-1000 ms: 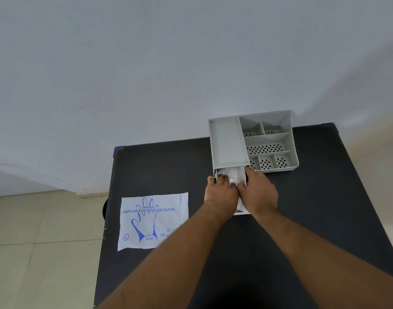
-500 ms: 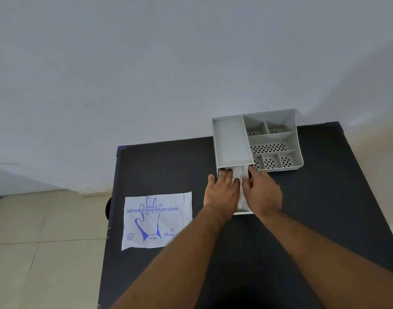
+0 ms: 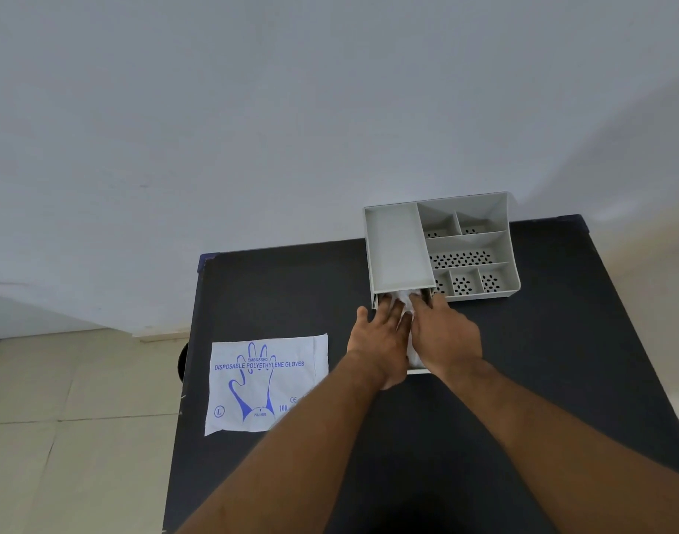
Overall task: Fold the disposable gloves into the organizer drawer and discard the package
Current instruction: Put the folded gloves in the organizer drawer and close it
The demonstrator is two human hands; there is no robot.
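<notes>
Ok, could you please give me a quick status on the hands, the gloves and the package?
Left hand and right hand flat, pressing gloves into drawer. Package on table, not discarded. Nothing in the way.

head cam; looks forward and down; table (image 3: pixel 291 287) near; wall (image 3: pixel 253 109) behind

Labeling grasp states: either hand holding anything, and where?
No real grasp: left hand and right hand press flat on the gloves in the drawer.

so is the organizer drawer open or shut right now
Open: the drawer is pulled out toward the person, with both hands pressing the white gloves into it.
</notes>
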